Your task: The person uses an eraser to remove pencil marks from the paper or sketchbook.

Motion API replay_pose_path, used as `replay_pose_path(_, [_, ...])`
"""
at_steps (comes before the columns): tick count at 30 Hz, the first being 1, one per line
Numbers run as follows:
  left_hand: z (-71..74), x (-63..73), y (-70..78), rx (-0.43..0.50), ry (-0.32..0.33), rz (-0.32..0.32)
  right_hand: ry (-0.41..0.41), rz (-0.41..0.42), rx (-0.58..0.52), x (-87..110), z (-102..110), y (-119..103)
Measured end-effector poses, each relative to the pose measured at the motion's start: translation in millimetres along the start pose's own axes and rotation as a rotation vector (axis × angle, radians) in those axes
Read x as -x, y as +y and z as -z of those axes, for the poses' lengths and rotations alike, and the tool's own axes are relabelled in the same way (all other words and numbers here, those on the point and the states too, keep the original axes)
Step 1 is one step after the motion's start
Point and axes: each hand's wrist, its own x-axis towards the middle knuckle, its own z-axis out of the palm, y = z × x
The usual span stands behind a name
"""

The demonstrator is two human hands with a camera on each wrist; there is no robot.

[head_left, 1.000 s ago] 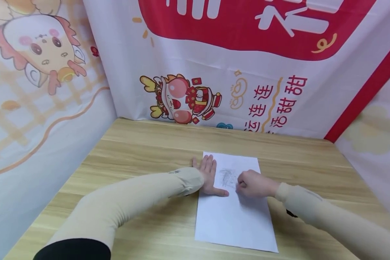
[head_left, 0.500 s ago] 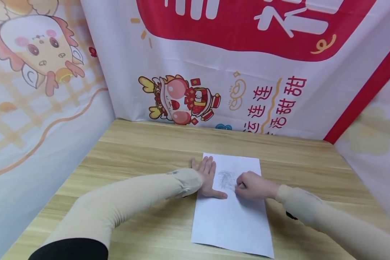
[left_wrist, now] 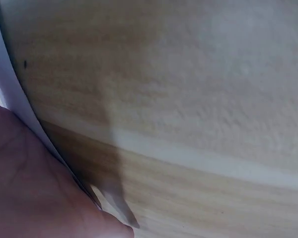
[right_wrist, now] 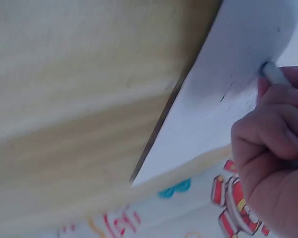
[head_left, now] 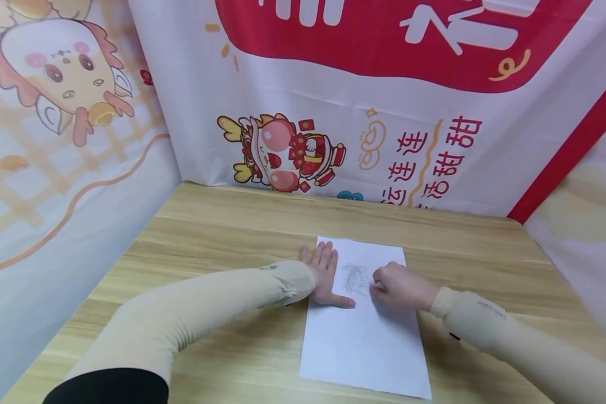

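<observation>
A sheet of white paper (head_left: 363, 348) lies on the wooden table, with a patch of grey pencil scribble (head_left: 353, 278) on its upper half. My left hand (head_left: 325, 278) rests flat on the paper's left edge, fingers spread and thumb stretched across the sheet. To the right of the scribble, my right hand (head_left: 401, 287) is curled and pinches a small whitish eraser (right_wrist: 275, 74). The eraser's end is darkened and meets the paper. Small dark bits (right_wrist: 223, 98) dot the sheet beside it. In the left wrist view, part of my left palm (left_wrist: 35, 183) overlaps the paper's edge.
The wooden table (head_left: 222, 235) runs back to a printed white cloth (head_left: 293, 90) with red lettering and cartoon figures. Another patterned cloth (head_left: 96, 196) hangs along the left side. Pale sleeves cover both forearms.
My right hand makes small shifts beside the scribble and keeps hold of the eraser. The scribble looks a little paler. My left hand stays in place on the paper.
</observation>
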Motion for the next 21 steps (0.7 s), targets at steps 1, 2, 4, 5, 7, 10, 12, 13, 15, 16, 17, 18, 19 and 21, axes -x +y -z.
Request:
replay_pose_path(1, [0.9, 0.9, -0.4, -0.002, -0.003, 0.003, -0.001, -0.019, 0.011, -1.5, 2, 1])
replay_pose_path(2, [1.7, 1.6, -0.6, -0.002, -0.004, 0.009, -0.004, -0.029, 0.021, -3.4, 3, 1])
replay_pose_path(4, [2.2, 1.3, -1.0, -0.003, -0.007, 0.016, -0.020, -0.036, 0.020, -7.2, 5, 1])
replay_pose_path(5, [1.8, 0.3, -1.0, -0.001, -0.011, 0.018, -0.035, -0.030, 0.003, -8.6, 4, 0])
replay_pose_path(7, [-1.1, -4.0, -1.0, 0.005, -0.018, 0.013, -0.043, -0.021, -0.016, -9.1, 2, -5])
replay_pose_path(10, [-4.9, -9.7, 0.5, 0.017, -0.005, 0.002, -0.022, -0.041, -0.037, -4.6, 0, -6])
replay_pose_path(12, [-5.2, -10.3, 1.9, 0.025, 0.002, 0.003, -0.007, -0.091, -0.017, -0.3, 2, 0])
replay_pose_path(13, [-4.8, -9.5, 2.6, 0.028, 0.006, 0.007, -0.010, -0.128, -0.011, 1.4, 3, 3])
replay_pose_path(15, [-3.9, -7.5, 3.6, 0.023, 0.008, 0.017, -0.040, -0.185, 0.004, 3.0, 7, 9])
replay_pose_path(16, [-3.7, -6.5, 4.0, 0.024, 0.007, 0.021, -0.049, -0.197, 0.014, 2.8, 8, 9])
replay_pose_path(17, [-3.7, -5.5, 4.3, 0.022, 0.006, 0.023, -0.054, -0.198, 0.007, 2.1, 9, 7])
replay_pose_path(18, [-4.0, -5.1, 4.5, 0.019, 0.006, 0.024, -0.060, -0.186, -0.019, 0.8, 9, 3])
replay_pose_path(19, [-4.2, -4.8, 4.6, 0.017, 0.005, 0.024, -0.071, -0.169, -0.047, -0.9, 7, 0])
replay_pose_path(21, [-4.0, -4.6, 4.5, 0.010, 0.006, 0.020, -0.062, -0.105, -0.101, -4.2, 4, -6])
